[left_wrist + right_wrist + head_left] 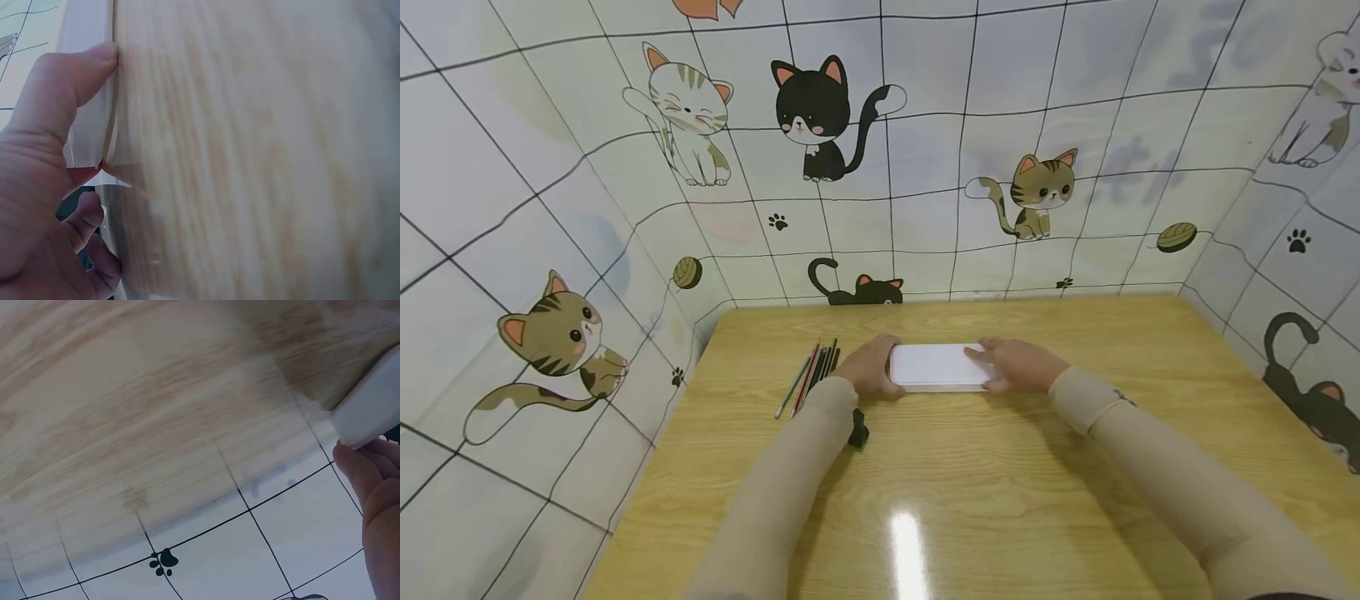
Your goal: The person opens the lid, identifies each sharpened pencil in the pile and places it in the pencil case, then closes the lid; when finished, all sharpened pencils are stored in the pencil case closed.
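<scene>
A flat white rectangular box point(928, 365) lies lengthwise between my two hands over the wooden table. My left hand point(868, 367) grips its left end, and in the left wrist view the thumb point(94, 65) presses along the box's side point(87, 134) while the lower fingers curl free of it. At the opposite end, my right hand point(1021, 364) holds the box with one finger lying over the top. The right wrist view has only a corner of the box point(369, 403) and part of the right hand point(384, 512); the other fingers are hidden there.
Several pencils point(807, 377) lie side by side left of my left hand, partly behind the sleeve. A small black object point(859, 429), its kind unclear, sits beside the left forearm. Cat-patterned walls point(925, 175) border the wooden table point(1000, 500) at the back and sides.
</scene>
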Tool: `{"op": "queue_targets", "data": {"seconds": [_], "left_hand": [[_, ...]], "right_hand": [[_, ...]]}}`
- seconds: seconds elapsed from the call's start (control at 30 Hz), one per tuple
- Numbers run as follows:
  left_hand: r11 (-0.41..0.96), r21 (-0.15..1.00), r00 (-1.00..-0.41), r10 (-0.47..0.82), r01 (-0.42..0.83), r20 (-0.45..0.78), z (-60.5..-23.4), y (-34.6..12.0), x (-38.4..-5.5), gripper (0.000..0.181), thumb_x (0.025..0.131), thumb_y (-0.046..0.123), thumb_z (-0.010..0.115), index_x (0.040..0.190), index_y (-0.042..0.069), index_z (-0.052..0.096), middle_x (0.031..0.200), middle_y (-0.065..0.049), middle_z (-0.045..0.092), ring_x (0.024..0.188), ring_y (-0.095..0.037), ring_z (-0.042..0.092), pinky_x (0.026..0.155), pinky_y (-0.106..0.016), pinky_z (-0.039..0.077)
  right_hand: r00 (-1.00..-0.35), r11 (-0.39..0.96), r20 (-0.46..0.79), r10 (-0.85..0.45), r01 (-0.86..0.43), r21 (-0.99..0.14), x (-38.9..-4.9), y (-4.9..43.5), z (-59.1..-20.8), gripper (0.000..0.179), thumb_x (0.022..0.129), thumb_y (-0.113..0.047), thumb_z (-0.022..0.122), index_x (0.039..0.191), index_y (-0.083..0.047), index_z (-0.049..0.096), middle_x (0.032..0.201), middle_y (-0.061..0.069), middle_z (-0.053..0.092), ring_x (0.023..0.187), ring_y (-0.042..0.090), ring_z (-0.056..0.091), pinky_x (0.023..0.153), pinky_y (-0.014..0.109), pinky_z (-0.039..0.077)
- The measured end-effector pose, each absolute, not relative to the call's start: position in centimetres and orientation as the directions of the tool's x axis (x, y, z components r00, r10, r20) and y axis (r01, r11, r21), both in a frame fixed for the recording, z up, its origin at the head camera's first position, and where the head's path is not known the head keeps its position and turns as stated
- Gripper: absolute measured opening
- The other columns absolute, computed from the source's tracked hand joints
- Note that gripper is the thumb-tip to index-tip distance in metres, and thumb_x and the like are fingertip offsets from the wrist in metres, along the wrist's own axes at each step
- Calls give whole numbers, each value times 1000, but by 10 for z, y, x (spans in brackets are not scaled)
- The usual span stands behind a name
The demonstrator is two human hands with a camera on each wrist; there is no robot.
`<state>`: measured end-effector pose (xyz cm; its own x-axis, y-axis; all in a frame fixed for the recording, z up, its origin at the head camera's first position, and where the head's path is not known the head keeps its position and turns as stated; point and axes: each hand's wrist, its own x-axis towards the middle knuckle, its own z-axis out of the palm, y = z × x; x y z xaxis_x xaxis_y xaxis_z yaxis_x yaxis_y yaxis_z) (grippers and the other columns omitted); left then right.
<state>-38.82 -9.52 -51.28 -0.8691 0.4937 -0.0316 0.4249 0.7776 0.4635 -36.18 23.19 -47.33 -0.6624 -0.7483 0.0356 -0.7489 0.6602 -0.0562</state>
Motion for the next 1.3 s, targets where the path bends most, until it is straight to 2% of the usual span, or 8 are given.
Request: {"op": "queue_targets", "data": {"seconds": [0.3, 0.5, 0.67, 1.0, 1.07, 1.13, 1.3], "left_hand": [[780, 449, -872, 489, 435, -5, -513, -93, -388, 95, 70, 41, 92, 147, 13, 45, 140, -2, 53, 123, -23, 54, 107, -39, 45], [774, 462, -872, 490, 434, -2, -513, -88, -391, 95, 70, 41, 92, 147, 13, 45, 139, -1, 54, 122, -22, 54, 106, -39, 45], [766, 467, -870, 493, 441, 12, -511, -87, -395, 95, 70, 40, 93, 147, 11, 46, 139, -3, 54, 123, -21, 54, 107, -38, 44], [768, 492, -870, 492, 410, -43, -511, -99, -388, 97, 70, 39, 94, 148, 11, 44, 141, -3, 53, 128, -21, 51, 110, -38, 41], [764, 496, -865, 500, 412, -50, -509, -100, -388, 97, 71, 39, 94, 149, 11, 43, 141, -3, 52, 127, -21, 51, 110, -38, 41], [762, 499, -860, 506, 412, -62, -508, -99, -389, 96, 71, 37, 94, 149, 10, 43, 141, -4, 51, 128, -21, 50, 111, -38, 41], [764, 503, -854, 513, 405, -90, -505, -91, -390, 96, 71, 34, 94, 148, 10, 43, 141, -5, 51, 126, -22, 51, 110, -39, 42]], "right_hand": [[-668, 661, 30, -743, -741, -122, -363, 230, -468, 69, 86, -27, 82, 143, 1, 55, 135, 35, 55, 115, 49, 62, 98, 54, 51], [-668, 658, 20, -744, -738, -148, -368, 235, -466, 70, 84, -26, 83, 142, 1, 56, 136, 35, 55, 117, 49, 61, 99, 54, 51], [-665, 656, 30, -747, -743, -134, -373, 235, -462, 71, 80, -26, 85, 140, 2, 58, 131, 32, 60, 111, 45, 65, 96, 52, 53], [-651, 643, -1, -759, -750, -156, -372, 223, -463, 70, 80, -27, 82, 139, 2, 59, 125, 29, 64, 104, 40, 67, 93, 51, 54], [-650, 645, -11, -759, -751, -140, -371, 222, -461, 71, 80, -27, 82, 140, 2, 58, 123, 27, 65, 101, 38, 68, 92, 49, 55], [-660, 659, -34, -751, -744, -113, -370, 222, -462, 71, 82, -28, 81, 142, 2, 56, 127, 29, 64, 104, 39, 67, 94, 49, 54], [-654, 649, -119, -747, -756, 85, -359, 220, -460, 73, 91, -35, 74, 145, 7, 49, 135, 37, 55, 118, 46, 61, 98, 48, 53]]}}
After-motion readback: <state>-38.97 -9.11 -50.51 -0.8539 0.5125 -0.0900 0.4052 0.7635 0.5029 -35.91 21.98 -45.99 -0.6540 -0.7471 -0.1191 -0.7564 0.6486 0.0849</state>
